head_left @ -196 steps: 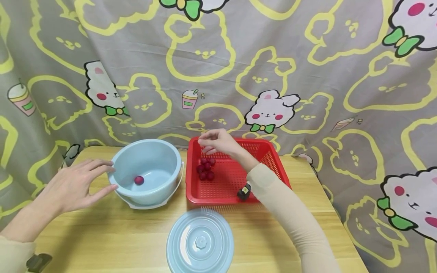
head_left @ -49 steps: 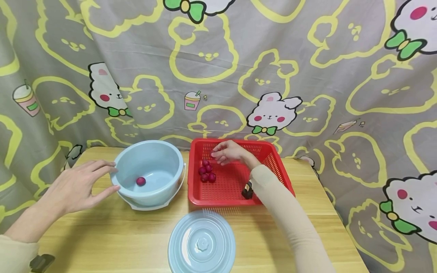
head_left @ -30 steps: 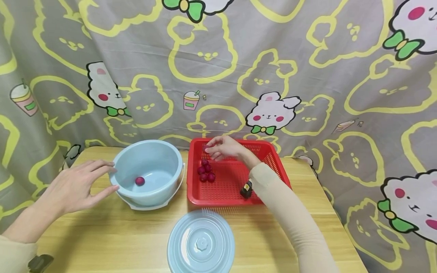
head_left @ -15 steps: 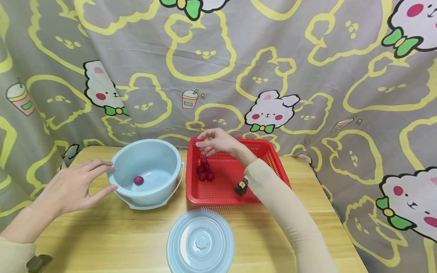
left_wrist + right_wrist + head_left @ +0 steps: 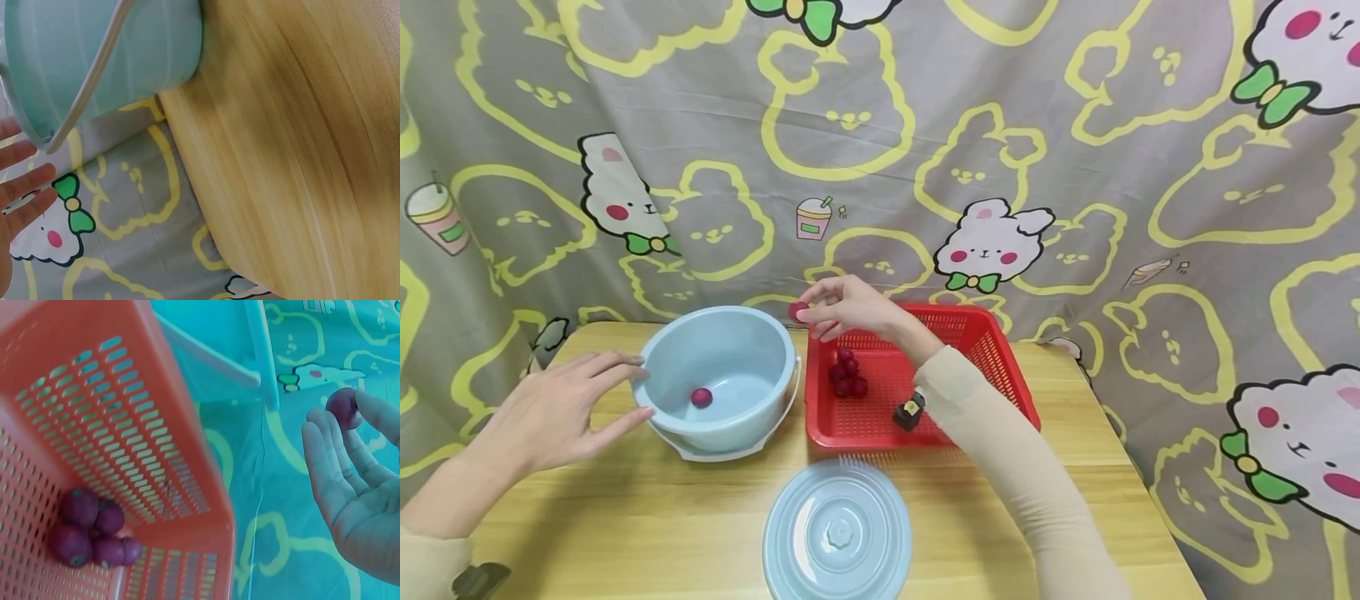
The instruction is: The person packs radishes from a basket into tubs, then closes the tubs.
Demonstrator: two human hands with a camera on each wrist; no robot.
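Note:
My right hand point(image 5: 857, 310) pinches a dark red round fruit point(image 5: 797, 311) between thumb and fingertips, above the gap between the light blue bucket point(image 5: 722, 429) and the red basket point(image 5: 880, 442). The right wrist view shows the same fruit point(image 5: 344, 409) at the fingertips of the hand point(image 5: 362, 500). Several similar fruits point(image 5: 847, 377) are grouped in the basket's left part. One fruit point(image 5: 702, 397) lies on the bucket's bottom. My left hand point(image 5: 565, 408) has its fingers spread, fingertips at the bucket's left rim; in the left wrist view the fingers point(image 5: 28, 181) are beside the bucket point(image 5: 112, 56).
A round light blue lid point(image 5: 838, 533) lies on the wooden table point(image 5: 647, 533) in front of the bucket and basket. The bucket's white handle point(image 5: 793, 400) hangs down at its side. A patterned curtain point(image 5: 715, 108) stands behind the table.
The right hand has moved left with the fruit, from over the basket to beyond its left edge, beside the bucket. The left hand has stayed at the bucket's rim.

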